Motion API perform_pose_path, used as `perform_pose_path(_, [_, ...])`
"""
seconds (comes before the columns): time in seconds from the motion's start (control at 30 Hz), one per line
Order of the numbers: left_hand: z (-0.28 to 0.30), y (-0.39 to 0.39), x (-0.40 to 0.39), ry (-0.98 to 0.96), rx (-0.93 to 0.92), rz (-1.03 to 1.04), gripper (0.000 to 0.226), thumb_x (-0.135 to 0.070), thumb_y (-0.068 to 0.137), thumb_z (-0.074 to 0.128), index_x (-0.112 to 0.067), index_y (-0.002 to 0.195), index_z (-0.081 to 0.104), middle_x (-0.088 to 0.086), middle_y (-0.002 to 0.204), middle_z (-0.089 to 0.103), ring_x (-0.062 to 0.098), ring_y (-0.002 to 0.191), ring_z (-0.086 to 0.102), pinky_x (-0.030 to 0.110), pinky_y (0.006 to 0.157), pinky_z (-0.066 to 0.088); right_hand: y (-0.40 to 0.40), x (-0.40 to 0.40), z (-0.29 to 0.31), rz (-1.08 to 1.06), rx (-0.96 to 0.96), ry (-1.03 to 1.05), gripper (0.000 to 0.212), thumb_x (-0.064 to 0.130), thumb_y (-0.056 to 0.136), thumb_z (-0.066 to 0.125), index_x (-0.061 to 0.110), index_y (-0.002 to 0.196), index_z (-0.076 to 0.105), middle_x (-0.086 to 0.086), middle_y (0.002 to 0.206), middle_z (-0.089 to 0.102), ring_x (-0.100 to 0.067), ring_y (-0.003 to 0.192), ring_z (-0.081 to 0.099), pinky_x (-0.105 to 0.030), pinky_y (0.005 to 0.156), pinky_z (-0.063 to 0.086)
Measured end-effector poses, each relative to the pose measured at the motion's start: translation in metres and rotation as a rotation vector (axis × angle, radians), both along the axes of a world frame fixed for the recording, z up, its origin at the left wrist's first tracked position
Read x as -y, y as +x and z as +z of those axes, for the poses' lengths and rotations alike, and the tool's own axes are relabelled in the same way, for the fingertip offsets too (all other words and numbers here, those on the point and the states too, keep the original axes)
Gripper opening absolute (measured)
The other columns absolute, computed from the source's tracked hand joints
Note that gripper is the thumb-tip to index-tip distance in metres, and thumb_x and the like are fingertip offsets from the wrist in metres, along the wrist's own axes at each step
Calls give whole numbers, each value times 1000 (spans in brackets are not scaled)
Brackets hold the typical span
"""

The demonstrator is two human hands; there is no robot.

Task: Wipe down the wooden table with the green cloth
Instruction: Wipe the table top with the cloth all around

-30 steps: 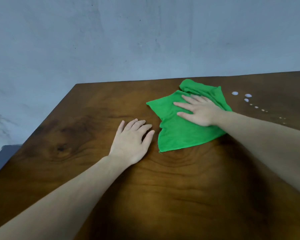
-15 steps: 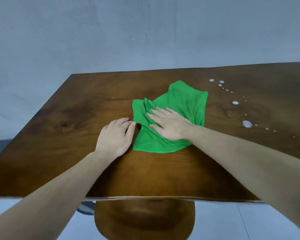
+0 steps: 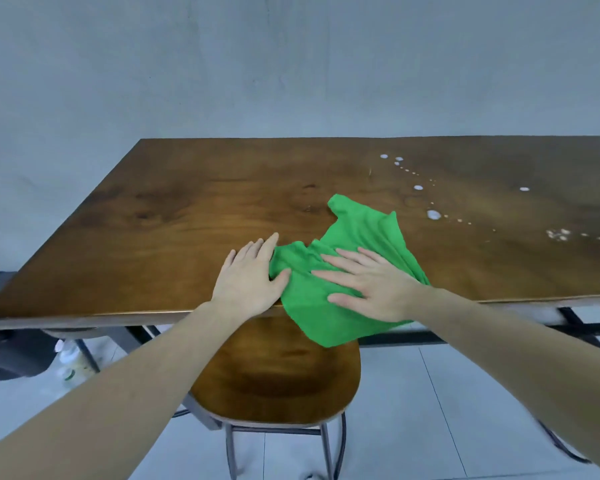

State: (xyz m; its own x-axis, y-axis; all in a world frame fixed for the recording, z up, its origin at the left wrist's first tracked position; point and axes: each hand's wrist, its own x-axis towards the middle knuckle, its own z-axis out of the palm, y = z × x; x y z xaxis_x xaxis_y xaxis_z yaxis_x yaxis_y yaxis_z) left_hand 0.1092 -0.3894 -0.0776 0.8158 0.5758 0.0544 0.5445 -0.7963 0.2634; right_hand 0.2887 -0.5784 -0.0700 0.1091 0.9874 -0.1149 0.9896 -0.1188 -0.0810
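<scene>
The right hand (image 3: 371, 285) lies flat on the green cloth (image 3: 357, 244), fingers straight and spread, pointing toward ten o'clock, palm pressing the fabric down at the near edge of the table (image 3: 194, 216). The left hand (image 3: 252, 277) sits just beside it at nine o'clock, also flat and relaxed with fingers straight, palm on the bare wood; its thumb and first finger touch the bunched left edge of the cloth. Neither hand curls round anything.

The cloth is rumpled, stretching from under the right hand toward one o'clock, where a folded corner rises on the wood. Its near part, at six o'clock from the right hand, hangs over the table's front edge and droops in front of the chair (image 3: 278, 382).

Out at two o'clock from the cloth, a trail of white drops (image 3: 433, 214) runs across the right part of the table, the nearest large drop just beyond the cloth's far right corner, and a smeared patch farther to three o'clock. The chair, with a wooden seat and metal legs, stands below the table edge at six o'clock, on a pale tiled floor (image 3: 413, 427). A grey wall (image 3: 291, 64) rises behind the table at twelve o'clock.
</scene>
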Motion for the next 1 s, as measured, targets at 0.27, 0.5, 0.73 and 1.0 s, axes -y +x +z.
perform_pose_path(0.27, [0,-17,19,-49,20,-47,52,-54,101,27,-36,148,37,2,165,16,19,151,14,40,122,5,-29,-3,-5,-247,82,-15,83,89,79,2,52,154,-2,4,168,-6,-32,153,-8,-58,121,-2])
perform_pose_path(0.5, [4,-12,21,-45,65,-45,50,-52,102,26,-32,145,41,-4,161,27,18,147,24,46,122,12,-28,-6,-13,86,181,46,58,67,98,15,54,152,-1,7,167,7,-29,154,3,-56,123,5])
perform_pose_path(0.73, [2,25,25,-1,-29,-155,50,-55,100,27,-40,146,38,-11,158,30,15,149,19,47,122,10,44,45,-4,144,105,4,55,68,100,14,58,151,-1,19,166,-4,-10,152,-13,-48,124,-2])
perform_pose_path(1.0, [5,99,23,-32,-4,-108,49,-54,101,21,-40,144,43,-12,158,31,15,148,19,48,121,10,102,13,-2,136,30,-19,65,84,88,12,62,149,3,21,165,-6,-8,152,-14,-48,123,-6])
